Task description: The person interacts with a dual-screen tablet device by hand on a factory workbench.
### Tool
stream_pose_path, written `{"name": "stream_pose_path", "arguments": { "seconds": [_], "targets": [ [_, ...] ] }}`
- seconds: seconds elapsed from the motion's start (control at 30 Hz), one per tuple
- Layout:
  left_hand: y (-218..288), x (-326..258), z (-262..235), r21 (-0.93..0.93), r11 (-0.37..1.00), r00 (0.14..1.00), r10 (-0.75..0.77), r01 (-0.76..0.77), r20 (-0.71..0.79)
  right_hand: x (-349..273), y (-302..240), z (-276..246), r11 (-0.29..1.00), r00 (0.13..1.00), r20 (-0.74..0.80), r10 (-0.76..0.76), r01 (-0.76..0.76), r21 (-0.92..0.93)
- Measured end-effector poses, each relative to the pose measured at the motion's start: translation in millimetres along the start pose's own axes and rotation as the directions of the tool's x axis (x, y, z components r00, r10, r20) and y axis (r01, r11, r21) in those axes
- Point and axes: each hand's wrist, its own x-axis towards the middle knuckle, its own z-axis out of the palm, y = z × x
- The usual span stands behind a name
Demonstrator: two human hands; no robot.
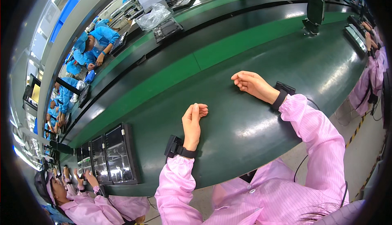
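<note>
My left hand [194, 123] is held over the dark green tabletop [220, 123], its fingers curled in and the thumb lying along them. Farther off and to the right, my right hand [255, 85] is bent at the wrist, its fingers loosely folded together and pointing left. I see nothing held in either hand, and they are well apart. Each wrist wears a black strap with a small dark box, the left box [173, 146] and the right box [286, 88]. Pink striped sleeves cover both my arms.
A black tray of dark glossy panels [118, 153] lies at the left, by a co-worker in pink [87, 208]. A black upright post [315, 8] stands at the far right. Across the dark conveyor strip [163, 47] are a clear plastic bag [154, 16] and workers in blue.
</note>
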Motion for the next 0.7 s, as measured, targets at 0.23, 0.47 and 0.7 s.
{"name": "stream_pose_path", "arguments": {
  "seconds": [0.23,0.47,0.7],
  "targets": [
    [1.2,0.8,1.0,0.021,1.000,1.000,-0.010,0.009,0.016,0.6,-2.1,0.0,1.000,1.000,0.006,0.007,-0.007,0.000],
    [2.2,0.3,3.5,0.063,0.998,0.999,-0.009,0.007,0.037,-1.6,-3.8,2.5,1.000,1.000,-0.004,0.023,-0.023,-0.018],
    [3.2,-1.9,2.1,0.088,0.996,0.999,0.005,-0.009,0.049,-1.4,0.3,3.6,0.999,0.998,0.046,0.030,-0.028,-0.043]
  ]
}}
